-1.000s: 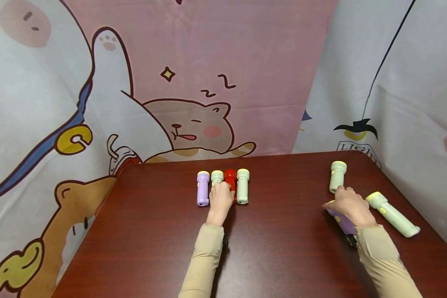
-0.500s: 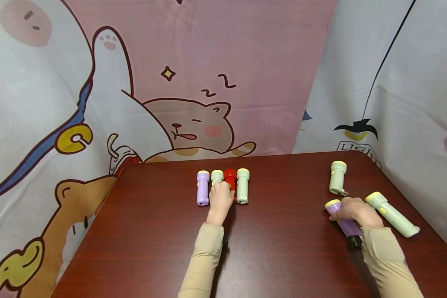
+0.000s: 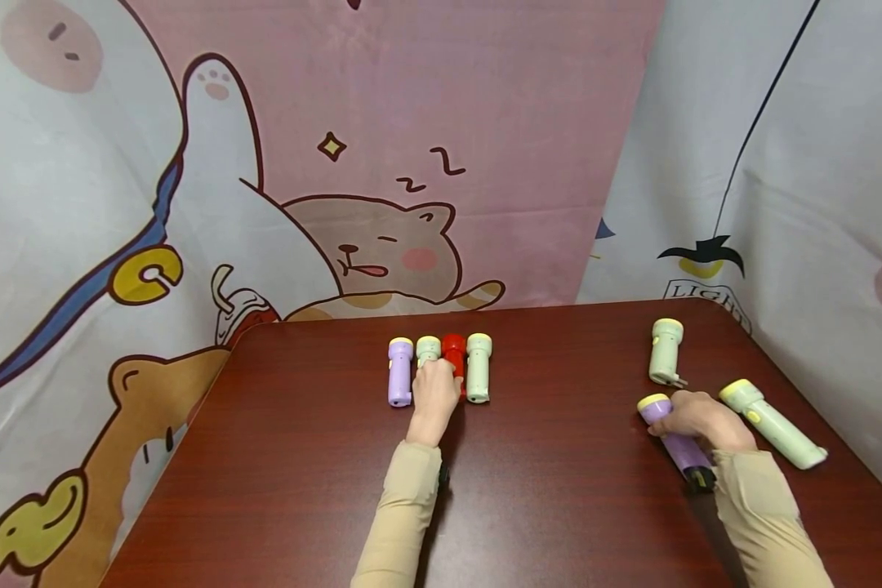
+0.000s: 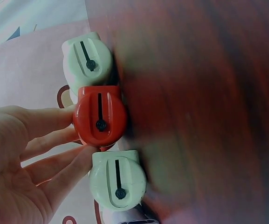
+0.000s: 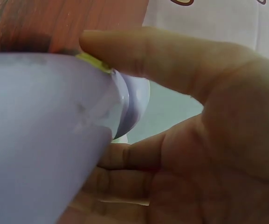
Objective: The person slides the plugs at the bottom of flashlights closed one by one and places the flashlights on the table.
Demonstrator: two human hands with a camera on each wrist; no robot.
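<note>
My left hand (image 3: 435, 396) pinches a red flashlight (image 4: 88, 116), thumb on one side and fingers on the other. The red one lies in a row at the far middle of the table, between two pale green flashlights (image 3: 478, 369) (image 4: 120, 184), with a light purple flashlight (image 3: 400, 374) at the left end. Over on the right, my right hand (image 3: 706, 418) grips another purple flashlight (image 3: 682, 447), which slants with its yellow-rimmed head away from me and its dark tail end nearer. In the right wrist view the thumb lies by its yellow switch (image 5: 93, 60).
Beyond the right hand lies a pale green flashlight (image 3: 665, 351) with a small tab at its tail. Another pale green flashlight (image 3: 775, 425) lies diagonally near the right edge of the brown table (image 3: 301, 490). Printed cloth (image 3: 529, 163) hangs behind and beside the table.
My right hand has drawn back toward me and slightly right, exposing the purple flashlight's head and the tail of the green one behind. My left hand has stayed in place.
</note>
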